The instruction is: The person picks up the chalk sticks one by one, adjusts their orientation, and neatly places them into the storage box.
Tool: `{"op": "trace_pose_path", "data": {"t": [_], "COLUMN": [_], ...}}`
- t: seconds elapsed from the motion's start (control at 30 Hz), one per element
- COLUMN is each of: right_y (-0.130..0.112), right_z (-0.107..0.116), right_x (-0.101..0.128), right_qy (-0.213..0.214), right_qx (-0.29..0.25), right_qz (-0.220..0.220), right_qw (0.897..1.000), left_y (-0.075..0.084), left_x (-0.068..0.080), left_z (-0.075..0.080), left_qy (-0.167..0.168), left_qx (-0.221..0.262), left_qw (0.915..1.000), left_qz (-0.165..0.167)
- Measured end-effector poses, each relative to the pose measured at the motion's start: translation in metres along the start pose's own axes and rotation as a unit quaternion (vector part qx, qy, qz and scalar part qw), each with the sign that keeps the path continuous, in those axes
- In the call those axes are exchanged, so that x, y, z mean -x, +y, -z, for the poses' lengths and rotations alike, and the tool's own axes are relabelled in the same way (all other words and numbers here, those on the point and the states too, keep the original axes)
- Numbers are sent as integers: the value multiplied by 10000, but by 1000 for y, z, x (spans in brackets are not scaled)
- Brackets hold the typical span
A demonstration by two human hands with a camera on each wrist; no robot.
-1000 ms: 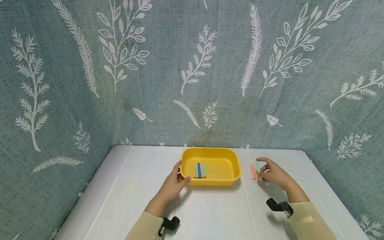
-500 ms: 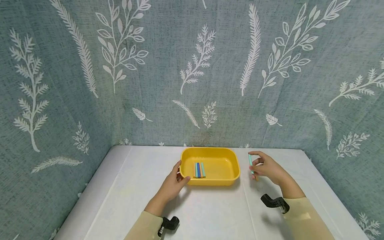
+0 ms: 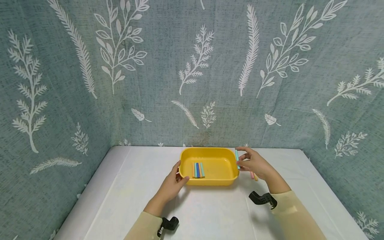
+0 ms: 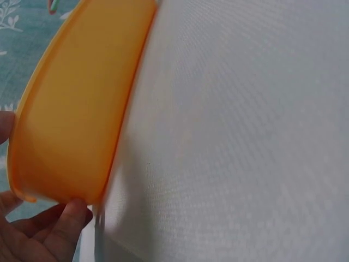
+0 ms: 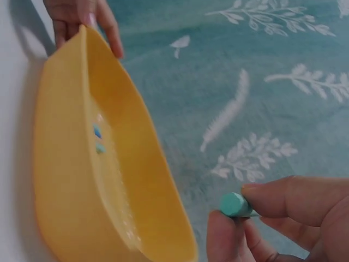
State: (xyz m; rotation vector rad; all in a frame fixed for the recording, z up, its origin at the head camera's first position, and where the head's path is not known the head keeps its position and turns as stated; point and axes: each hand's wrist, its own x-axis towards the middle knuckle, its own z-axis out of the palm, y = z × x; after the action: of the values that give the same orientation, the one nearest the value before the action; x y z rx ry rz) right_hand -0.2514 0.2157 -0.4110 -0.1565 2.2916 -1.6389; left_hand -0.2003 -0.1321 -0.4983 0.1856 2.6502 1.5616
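Note:
A yellow rectangular tray [image 3: 220,168] sits on the white table. My left hand [image 3: 169,186] grips its left end, thumb on the front rim and fingers at the side wall. In the tray's left part several chalk sticks [image 3: 198,170], orange, teal and blue, lie side by side. My right hand [image 3: 258,165] pinches a teal chalk stick [image 3: 237,158] between thumb and fingers, at the tray's right rim. In the right wrist view the round end of that teal chalk [image 5: 234,204] faces the camera, apart from the tray wall.
Partly hidden behind my right hand, a pink chalk stick [image 3: 252,175] and an orange chalk stick [image 3: 256,177] lie on the white table [image 3: 216,213]. Green leaf-patterned cloth [image 3: 168,83] stands behind the table's back edge and along both sides.
My right hand has lifted the teal chalk from beside the pink and orange sticks and carried it left to the tray's right rim. My left hand keeps its hold on the tray.

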Motion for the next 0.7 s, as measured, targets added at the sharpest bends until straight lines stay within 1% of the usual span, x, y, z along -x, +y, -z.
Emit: {"op": "trace_pose_path", "data": {"t": [0.27,0.7], "right_y": [1,-3], "right_z": [-20,-53], "right_x": [-15,-39], "right_qy": [-80,-185], "right_qx": [-357,-465], "right_qz": [-71,-329], "right_qw": [9993,9982], "left_y": [1,-1], "left_x": [0,0], "left_z": [0,0], "left_qy": [8,-1], "left_qx": [18,-1], "left_qw": [10000,10000], "left_qz": [19,-6]}}
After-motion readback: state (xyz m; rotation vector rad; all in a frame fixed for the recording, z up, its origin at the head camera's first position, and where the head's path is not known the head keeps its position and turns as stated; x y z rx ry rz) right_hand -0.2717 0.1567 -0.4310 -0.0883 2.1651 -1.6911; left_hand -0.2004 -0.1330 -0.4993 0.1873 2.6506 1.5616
